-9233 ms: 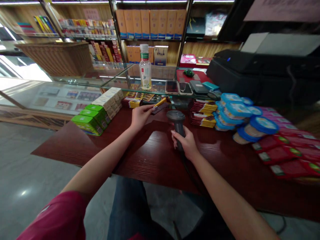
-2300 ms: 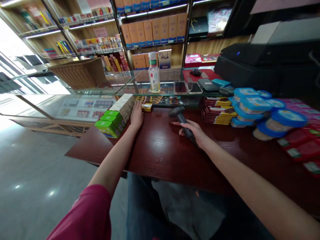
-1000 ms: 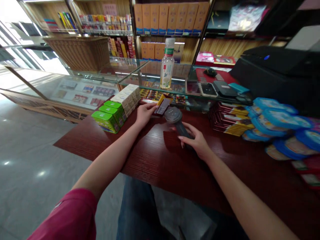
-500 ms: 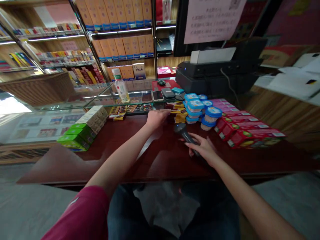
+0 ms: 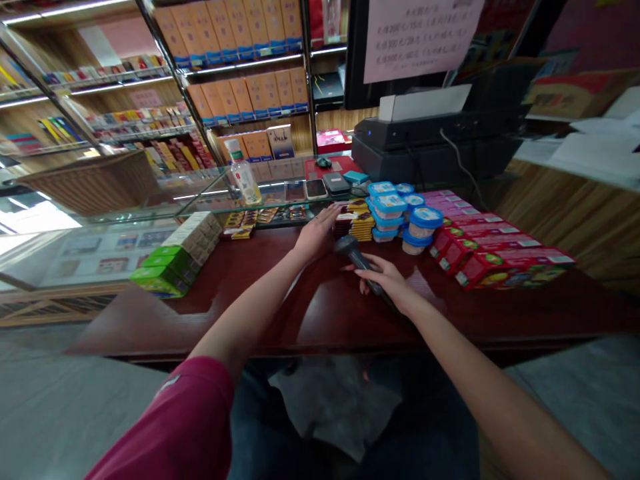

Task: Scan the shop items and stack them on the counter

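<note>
My right hand (image 5: 387,280) grips the handle of a dark barcode scanner (image 5: 351,252) that rests low over the red-brown wooden counter (image 5: 280,313). My left hand (image 5: 315,235) reaches forward, fingers stretched out, its tips against a stack of dark red and yellow flat packs (image 5: 356,225). A smaller pile of similar packs (image 5: 240,230) lies further left under the glass edge.
Green boxes (image 5: 163,270) and pale boxes (image 5: 196,233) line the counter's left. Blue-lidded tubs (image 5: 400,217) and red packets (image 5: 490,257) fill the right. A bottle (image 5: 243,180) and phones (image 5: 316,189) sit on the glass case; a black printer (image 5: 430,140) stands behind.
A second ago my left hand held a flat pack at the scanner; it has since moved right to the stack, with no pack visible in it. The view swung right.
</note>
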Demonstrator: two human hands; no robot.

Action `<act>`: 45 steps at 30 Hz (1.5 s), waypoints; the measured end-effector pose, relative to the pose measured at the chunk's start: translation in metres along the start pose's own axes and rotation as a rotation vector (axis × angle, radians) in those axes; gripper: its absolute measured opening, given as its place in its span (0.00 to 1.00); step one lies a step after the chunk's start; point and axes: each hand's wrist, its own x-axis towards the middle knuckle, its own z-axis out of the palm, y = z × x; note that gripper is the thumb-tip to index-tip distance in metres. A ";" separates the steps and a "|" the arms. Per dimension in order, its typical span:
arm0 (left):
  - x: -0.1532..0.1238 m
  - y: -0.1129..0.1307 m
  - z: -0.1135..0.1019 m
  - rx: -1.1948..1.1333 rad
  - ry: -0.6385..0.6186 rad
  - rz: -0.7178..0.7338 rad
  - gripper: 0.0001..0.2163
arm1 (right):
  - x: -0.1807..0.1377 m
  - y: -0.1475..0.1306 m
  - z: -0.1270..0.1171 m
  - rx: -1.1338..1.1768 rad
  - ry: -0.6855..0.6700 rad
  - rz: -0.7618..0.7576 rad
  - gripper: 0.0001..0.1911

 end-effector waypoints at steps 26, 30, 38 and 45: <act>-0.162 -0.178 -0.077 -0.070 0.433 -0.717 0.12 | 0.120 0.039 0.168 0.026 -0.414 0.077 0.20; -0.163 -0.188 -0.067 -0.389 0.632 -0.752 0.09 | 0.119 0.042 0.171 -0.096 -0.455 0.072 0.27; -0.163 -0.188 -0.063 -0.658 0.618 -0.849 0.10 | 0.117 0.045 0.176 -0.208 -0.486 0.030 0.35; -0.163 -0.192 -0.059 -0.644 0.653 -0.878 0.11 | 0.116 0.045 0.177 -0.188 -0.459 0.022 0.34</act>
